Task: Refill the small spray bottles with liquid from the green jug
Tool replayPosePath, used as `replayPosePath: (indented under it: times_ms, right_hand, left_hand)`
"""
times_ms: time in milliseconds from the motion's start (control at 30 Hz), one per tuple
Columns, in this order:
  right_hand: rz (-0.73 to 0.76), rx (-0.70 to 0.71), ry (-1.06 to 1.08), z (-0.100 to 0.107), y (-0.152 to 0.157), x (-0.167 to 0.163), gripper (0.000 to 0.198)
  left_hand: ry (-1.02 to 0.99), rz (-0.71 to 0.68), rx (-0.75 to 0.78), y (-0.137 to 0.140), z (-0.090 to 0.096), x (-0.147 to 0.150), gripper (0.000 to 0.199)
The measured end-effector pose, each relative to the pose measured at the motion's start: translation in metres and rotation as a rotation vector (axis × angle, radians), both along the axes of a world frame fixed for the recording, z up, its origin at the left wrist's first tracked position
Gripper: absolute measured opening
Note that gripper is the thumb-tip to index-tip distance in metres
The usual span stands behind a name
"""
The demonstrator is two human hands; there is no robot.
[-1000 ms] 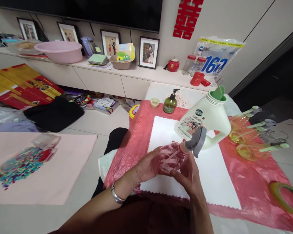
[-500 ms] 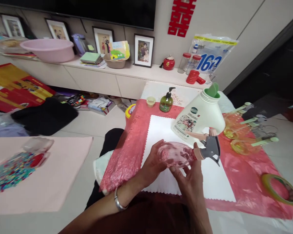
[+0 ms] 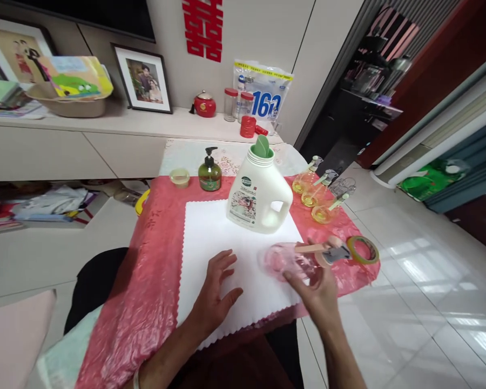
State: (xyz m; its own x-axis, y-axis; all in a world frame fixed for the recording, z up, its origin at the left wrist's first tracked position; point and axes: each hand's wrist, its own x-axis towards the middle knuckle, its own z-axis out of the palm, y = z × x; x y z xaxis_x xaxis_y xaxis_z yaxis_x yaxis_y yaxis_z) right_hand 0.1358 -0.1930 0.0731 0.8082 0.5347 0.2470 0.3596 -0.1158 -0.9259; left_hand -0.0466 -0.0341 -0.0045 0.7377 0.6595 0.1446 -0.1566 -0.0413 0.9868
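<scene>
The spray bottle [image 3: 289,263] was tipped on its side above the right part of the white mat [image 3: 202,232], its pink body blurred, its base toward the left and its grey-and-pink spray head toward the right. Whether it touched the mat could not be told.

The right hand [image 3: 319,292] had hold of it near the neck, closed only as far as the bottle's girth allowed: the thumb lay along the near side, pointing left, and the fingers were largely hidden behind the bottle. The right forearm rose from the bottom edge, slanting up and to the left.

The left hand [image 3: 215,292] was empty and well apart from the bottle, over the mat's left part. It was loosely open, fingers lightly bent and pointing forward, the thumb spread wide to the right. Its forearm slanted in from the lower left, a bracelet [image 3: 136,379] at the wrist.

Beyond the hands, the jug [image 3: 259,189] stood upright on the mat's far part. The red cover [image 3: 152,259] spread beneath the mat. On it were the pump bottle [image 3: 209,175] and a cup [image 3: 180,178] at the far left, three yellow bottles [image 3: 322,215] on the right, and the tape roll [image 3: 351,247] just past the spray head.
</scene>
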Motion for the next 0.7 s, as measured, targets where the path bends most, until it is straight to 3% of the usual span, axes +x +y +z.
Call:
replayPosePath:
  times_ms: [300,533,700]
  right_hand:
    - [-0.259,-0.279,-0.126,0.023,-0.064,0.149,0.087]
    - [-0.251,-0.381,-0.152,0.018,-0.069,0.196,0.089]
    - [-0.161,-0.386,-0.174,0.004,-0.066,0.216,0.091]
  left_hand:
    - [0.076,-0.027,0.035,0.007,-0.009,-0.004,0.031]
    - [0.070,-0.018,0.029,0.009,-0.008,-0.003,0.029]
    - [0.086,-0.037,0.038,0.010,-0.009,-0.004,0.028]
